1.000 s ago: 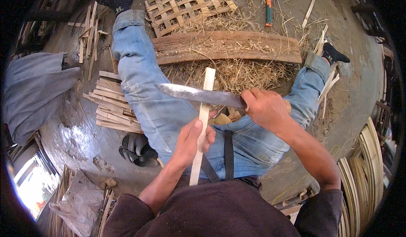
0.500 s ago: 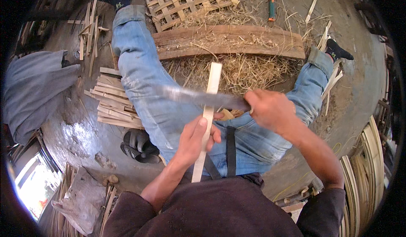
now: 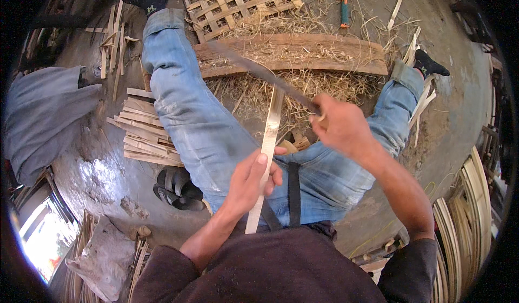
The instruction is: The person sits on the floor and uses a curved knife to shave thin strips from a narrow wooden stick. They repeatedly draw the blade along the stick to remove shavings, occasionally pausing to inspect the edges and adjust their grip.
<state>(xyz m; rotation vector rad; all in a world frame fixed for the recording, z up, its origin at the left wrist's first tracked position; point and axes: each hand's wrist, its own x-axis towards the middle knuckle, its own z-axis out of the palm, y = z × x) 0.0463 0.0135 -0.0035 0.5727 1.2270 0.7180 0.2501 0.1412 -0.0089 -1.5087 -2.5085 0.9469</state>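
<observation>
Head view: my left hand (image 3: 250, 181) is clamped on a pale bamboo strip (image 3: 266, 151) over my lap, pointing to 12 o'clock. My right hand (image 3: 341, 129) grips a long knife (image 3: 259, 71), blade slanting toward 10 o'clock above a wooden plank (image 3: 324, 51).

Left hand (image 3: 250, 179) around a bamboo strip (image 3: 268, 140), right hand (image 3: 339, 127) gripping a long blade (image 3: 259, 71) over it.
</observation>
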